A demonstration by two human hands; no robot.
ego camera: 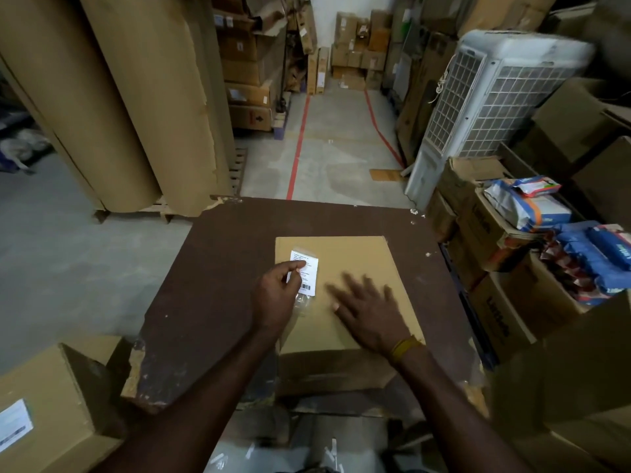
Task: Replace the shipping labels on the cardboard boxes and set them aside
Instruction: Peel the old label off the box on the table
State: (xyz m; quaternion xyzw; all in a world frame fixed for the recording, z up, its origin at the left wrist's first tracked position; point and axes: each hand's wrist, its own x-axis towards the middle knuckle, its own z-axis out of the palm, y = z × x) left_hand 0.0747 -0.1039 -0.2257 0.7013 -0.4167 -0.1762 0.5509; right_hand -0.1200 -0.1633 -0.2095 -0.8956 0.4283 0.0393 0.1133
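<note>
Cardboard box (355,268), near table (222,268) edge: our right hand (368,310) lies flat, open, steadying it; our left hand (276,295) pinches the label (309,268), probably positioning it.

A warehouse or stockroom packing area.

Stacked brown cardboard cartons (252,63) crowd both sides of a bare grey concrete floor (327,158) marked with red tape lines (298,148) that border an aisle. Tall rolls of brown corrugated packing paper (112,97) stand on a wooden pallet (160,209) at the left. A white grilled air cooler (485,104) leans among open cartons holding blue and white product packets (532,206). A worn dark brown wooden work table (211,285) with chipped corners stands at the near end.
</note>
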